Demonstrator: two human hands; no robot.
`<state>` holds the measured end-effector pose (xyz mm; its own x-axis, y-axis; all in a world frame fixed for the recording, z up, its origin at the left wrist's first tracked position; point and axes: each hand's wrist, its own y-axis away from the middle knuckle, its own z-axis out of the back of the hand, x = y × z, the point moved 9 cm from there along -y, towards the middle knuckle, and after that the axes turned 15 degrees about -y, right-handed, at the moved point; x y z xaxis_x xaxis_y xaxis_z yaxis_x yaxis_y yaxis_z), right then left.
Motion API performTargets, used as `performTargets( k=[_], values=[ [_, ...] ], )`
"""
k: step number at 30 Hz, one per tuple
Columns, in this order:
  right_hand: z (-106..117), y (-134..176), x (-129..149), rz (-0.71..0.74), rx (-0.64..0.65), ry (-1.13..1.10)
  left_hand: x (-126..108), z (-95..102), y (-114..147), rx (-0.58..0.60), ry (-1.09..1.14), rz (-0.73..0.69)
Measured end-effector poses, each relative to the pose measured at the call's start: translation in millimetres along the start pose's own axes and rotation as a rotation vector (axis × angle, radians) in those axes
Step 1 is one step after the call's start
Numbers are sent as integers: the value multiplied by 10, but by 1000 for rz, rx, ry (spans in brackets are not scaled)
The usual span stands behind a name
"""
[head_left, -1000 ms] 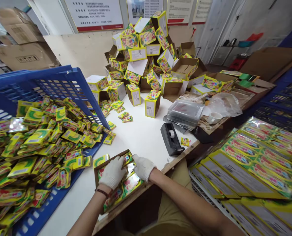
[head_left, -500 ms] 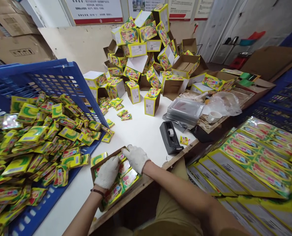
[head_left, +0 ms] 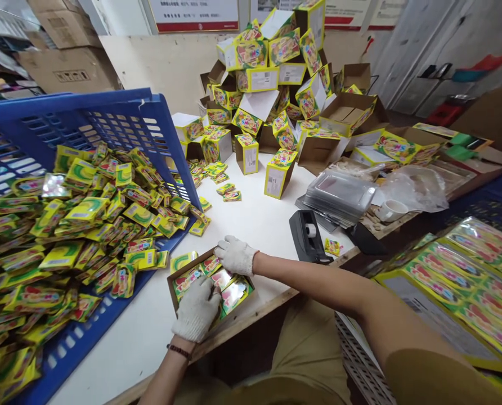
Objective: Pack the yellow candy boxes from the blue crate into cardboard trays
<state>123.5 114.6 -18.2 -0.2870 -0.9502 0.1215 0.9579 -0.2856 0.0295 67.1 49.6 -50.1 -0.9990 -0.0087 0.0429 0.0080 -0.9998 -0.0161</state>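
Observation:
A shallow open carton of yellow-green candy packs sits tilted at the table's front edge. My left hand, in a white knitted glove, rests on the packs over the near-left part of the carton, thumb apart from the fingers. At the far right corner, my right hand, gloved too, lies across the rim with fingers spread over the packs. Its palm side is hidden. A loose pack lies just behind the carton.
A blue crate full of loose packs leans at left. Behind stand piled display boxes. A black tape dispenser, clear plastic trays and a white cup are at right. Filled boxes stand lower right.
The view has swung left, so things sit further right. My left hand has drawn back toward the near side, uncovering packs. My right hand has shifted slightly over the far corner.

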Motion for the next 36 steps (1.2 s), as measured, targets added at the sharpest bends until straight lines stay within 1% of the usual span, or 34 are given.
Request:
performTargets(
  k=[2, 3, 4, 6, 8, 11, 13, 14, 15, 17, 18, 19, 20, 22, 23, 25, 27, 29, 30, 33, 36],
  values=[
    [-38, 34, 7, 6, 42, -6, 85, 56, 5, -78, 47, 78],
    [-65, 60, -2, 0, 65, -16, 116, 70, 7, -96, 64, 103],
    [-92, 88, -19, -10, 85, -33, 131, 65, 6, -90, 71, 114],
    [-130, 142, -65, -31, 104, -93, 124, 13, -2, -19, 60, 101],
    [-127, 175, -153, -75, 87, -198, 117, -30, -3, 43, 47, 94],
    [-61, 183, -320, -155, 42, -340, 114, -23, 5, 55, 51, 95],
    [29, 179, -384, -179, 12, -376, 122, 11, 18, 53, 55, 103],
    [91, 183, -388, -182, -3, -380, 145, 75, 29, 13, 72, 126],
    [161, 192, -376, -186, -19, -387, 179, 185, 48, -69, 96, 158],
    [300, 220, -298, -198, -26, -402, 232, 505, 133, -328, 134, 205],
    [360, 233, -229, -197, -12, -417, 217, 668, 192, -461, 129, 188],
    [411, 240, -144, -184, 11, -448, 163, 797, 243, -559, 102, 140],
    [455, 241, -52, -164, 36, -496, 78, 870, 270, -602, 56, 68],
    [521, 230, 98, -128, 62, -641, -76, 880, 274, -580, -9, -55],
    [541, 222, 130, -130, 53, -736, -107, 842, 263, -545, -8, -71],
    [546, 224, 85, -191, -26, -966, -83, 735, 242, -465, 63, -27],
    [497, 263, 1, -240, -128, -1232, -28, 627, 249, -391, 168, 44],
    [437, 328, -25, -218, -192, -1460, -9, 568, 288, -346, 244, 84],
    [413, 366, -12, -192, -202, -1534, -4, 564, 316, -341, 268, 101],
    [365, 495, 54, -174, -212, -1609, 1, 559, 380, -323, 298, 149],
    [343, 585, 131, -201, -242, -1627, -5, 506, 386, -260, 280, 179]
  ],
)
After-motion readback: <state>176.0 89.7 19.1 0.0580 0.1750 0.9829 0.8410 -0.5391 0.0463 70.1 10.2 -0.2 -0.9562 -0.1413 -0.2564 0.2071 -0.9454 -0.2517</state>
